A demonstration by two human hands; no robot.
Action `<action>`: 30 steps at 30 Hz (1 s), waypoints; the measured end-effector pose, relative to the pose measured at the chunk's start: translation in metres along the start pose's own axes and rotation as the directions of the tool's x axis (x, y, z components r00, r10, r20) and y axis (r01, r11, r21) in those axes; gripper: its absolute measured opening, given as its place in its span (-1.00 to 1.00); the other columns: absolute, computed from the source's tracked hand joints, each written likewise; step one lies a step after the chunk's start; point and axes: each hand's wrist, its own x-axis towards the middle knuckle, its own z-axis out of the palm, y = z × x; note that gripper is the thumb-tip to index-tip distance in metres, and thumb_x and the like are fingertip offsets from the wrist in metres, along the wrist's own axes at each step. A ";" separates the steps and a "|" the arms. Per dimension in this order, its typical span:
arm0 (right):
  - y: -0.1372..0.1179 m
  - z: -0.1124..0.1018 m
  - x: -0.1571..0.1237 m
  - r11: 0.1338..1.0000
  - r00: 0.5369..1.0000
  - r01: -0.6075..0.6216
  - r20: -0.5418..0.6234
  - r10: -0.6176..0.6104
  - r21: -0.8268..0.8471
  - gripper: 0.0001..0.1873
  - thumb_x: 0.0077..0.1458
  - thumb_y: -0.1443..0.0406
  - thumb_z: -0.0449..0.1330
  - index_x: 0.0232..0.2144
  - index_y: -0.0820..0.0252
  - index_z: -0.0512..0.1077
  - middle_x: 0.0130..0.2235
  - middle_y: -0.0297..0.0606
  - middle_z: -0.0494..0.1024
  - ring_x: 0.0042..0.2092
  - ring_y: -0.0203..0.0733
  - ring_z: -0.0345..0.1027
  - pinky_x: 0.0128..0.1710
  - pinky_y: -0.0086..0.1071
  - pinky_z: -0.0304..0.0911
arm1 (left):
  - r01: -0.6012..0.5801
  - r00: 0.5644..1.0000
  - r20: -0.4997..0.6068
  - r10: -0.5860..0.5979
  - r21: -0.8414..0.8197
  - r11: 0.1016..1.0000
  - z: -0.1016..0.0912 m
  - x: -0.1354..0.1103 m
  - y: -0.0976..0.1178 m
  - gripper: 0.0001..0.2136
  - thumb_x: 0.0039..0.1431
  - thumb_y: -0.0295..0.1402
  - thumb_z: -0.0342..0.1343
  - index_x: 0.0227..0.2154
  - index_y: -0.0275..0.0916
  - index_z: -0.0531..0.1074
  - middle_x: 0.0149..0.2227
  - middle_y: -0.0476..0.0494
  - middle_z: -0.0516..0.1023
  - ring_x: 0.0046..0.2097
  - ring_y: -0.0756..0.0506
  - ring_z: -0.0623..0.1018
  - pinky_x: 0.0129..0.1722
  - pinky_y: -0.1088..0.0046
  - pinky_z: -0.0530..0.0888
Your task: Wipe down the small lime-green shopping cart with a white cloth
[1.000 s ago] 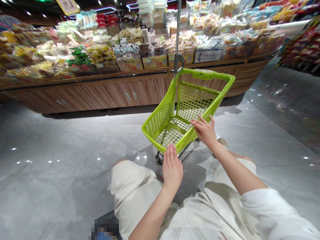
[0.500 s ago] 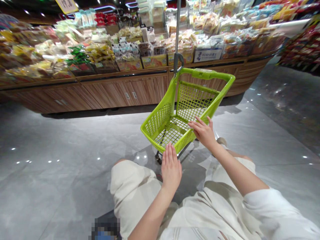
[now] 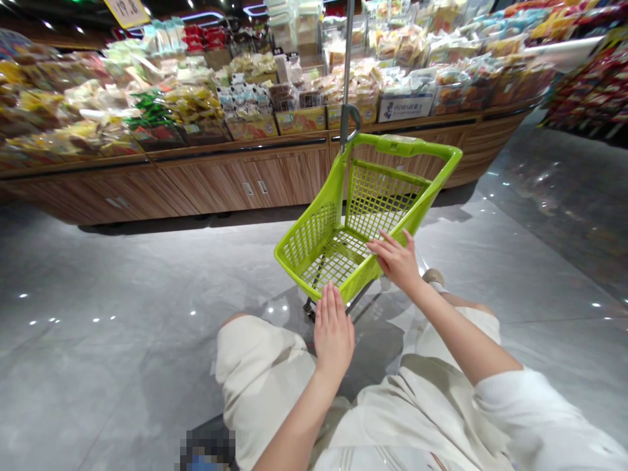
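A green shopping cart (image 3: pixel 333 268) is angled with its long axis toward the shelf counter (image 3: pixel 245 173). Its near rim (image 3: pixel 366 271) is touched by the right hand (image 3: pixel 396 260), fingers spread apart; the left hand (image 3: pixel 333 333), fingers together, is placed just below that rim.

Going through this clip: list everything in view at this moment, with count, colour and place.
shopping cart: 1, lime green, centre
metal pole: 1, grey, rising from the cart's far corner
caster: 1 visible, dark, under the cart
display counter: 1, wood grain, across the back
packaged snacks: many, mixed colours, on the counter
price sign: 1, yellow, top left
red packages: many, red, far right
floor: grey tile, throughout
pixelated patch: 1, blurred, bottom edge
shorts: 1 pair, cream, bottom centre
white sleeve: 1, white, right edge
left hand: 1, bare, open at the cart's near rim
right hand: 1, bare, on the cart's right rim
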 end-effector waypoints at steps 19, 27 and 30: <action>-0.018 0.005 -0.005 0.995 0.995 -0.098 -0.033 0.098 -0.001 -0.58 0.18 0.48 0.02 0.01 0.06 0.43 0.05 -0.24 0.57 0.29 -0.02 0.18 0.32 0.16 -0.31 | 0.009 1.000 -0.009 -0.009 -0.037 0.999 0.000 0.003 0.007 -0.24 0.24 -0.43 -0.06 0.36 -0.46 -0.39 0.41 -0.44 -0.12 0.42 -0.25 -0.06 0.34 0.08 0.16; -0.056 0.002 -0.019 0.982 0.981 0.168 0.082 -0.175 0.082 -0.54 0.23 0.45 0.01 0.14 0.04 0.34 0.15 -0.27 0.48 0.31 -0.13 0.13 0.36 0.04 -0.39 | -0.001 1.000 0.012 0.001 -0.014 1.000 -0.002 0.002 0.003 -0.25 0.22 -0.44 -0.04 0.37 -0.48 -0.31 0.41 -0.43 -0.10 0.42 -0.24 -0.07 0.35 0.11 0.13; -0.006 -0.003 -0.004 0.999 0.998 0.039 0.045 -0.038 -0.009 -0.60 0.22 0.43 0.04 0.05 0.01 0.41 0.09 -0.29 0.54 0.31 -0.04 0.15 0.33 0.13 -0.37 | -0.010 1.000 0.019 0.010 -0.006 1.000 -0.003 0.002 0.002 -0.28 0.24 -0.42 -0.05 0.36 -0.49 -0.26 0.42 -0.42 -0.13 0.43 -0.24 -0.10 0.36 0.13 0.13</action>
